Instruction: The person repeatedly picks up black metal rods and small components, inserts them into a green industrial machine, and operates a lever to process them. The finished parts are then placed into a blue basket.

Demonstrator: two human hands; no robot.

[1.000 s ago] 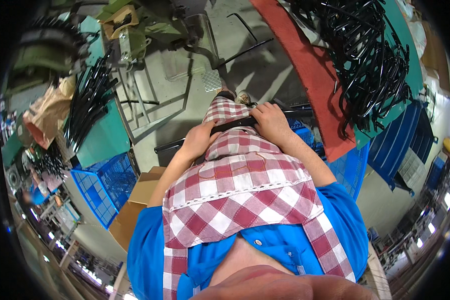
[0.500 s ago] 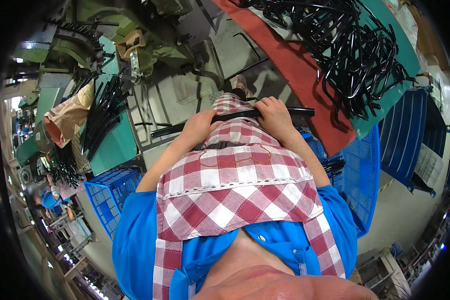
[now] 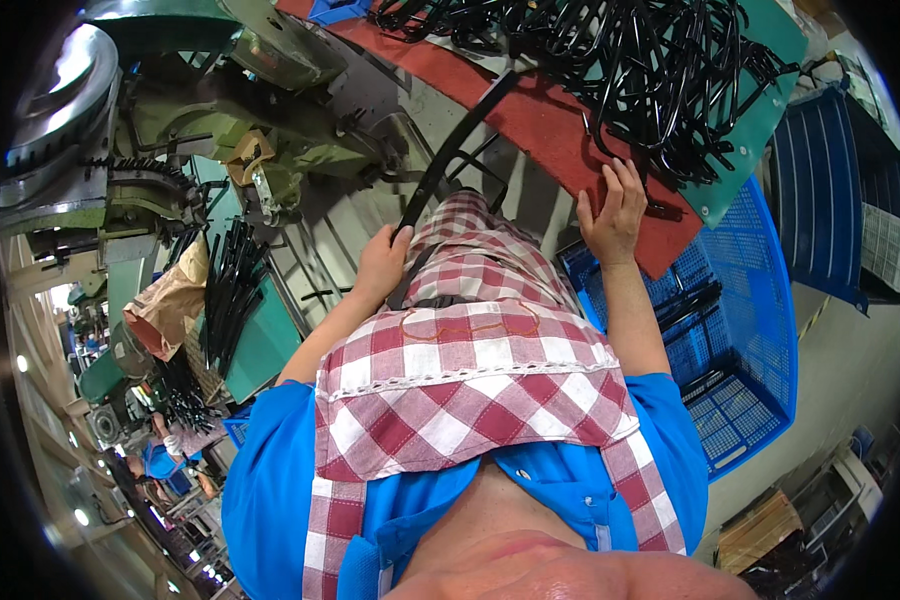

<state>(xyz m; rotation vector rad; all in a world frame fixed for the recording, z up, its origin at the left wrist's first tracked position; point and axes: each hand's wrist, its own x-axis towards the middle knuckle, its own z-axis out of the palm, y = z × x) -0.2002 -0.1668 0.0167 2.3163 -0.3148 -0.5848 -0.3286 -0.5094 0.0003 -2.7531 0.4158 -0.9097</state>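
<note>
My left hand (image 3: 382, 262) is closed round the lower end of a long, glossy black bar (image 3: 448, 158). The bar slants up and away to the right, and its far end is over the red mat (image 3: 530, 125). My right hand (image 3: 615, 218) holds nothing; its fingers are stretched and apart at the mat's near edge. Just beyond those fingertips lies a heap of bent black rods (image 3: 660, 90), tangled on the red and green surface. Whether the fingertips touch the mat or a rod is hard to tell.
A blue plastic crate (image 3: 745, 400) with a few black bars stands at my right, a dark blue bin (image 3: 820, 190) beyond it. At left are a green machine (image 3: 300, 150), straight black bars (image 3: 232, 290) on a green tabletop (image 3: 260, 360), and a brown paper bag (image 3: 170, 305).
My right hand has let go of the bar and moved right and forward to the mat. The bar has swung from crosswise to pointing away, held by my left hand alone.
</note>
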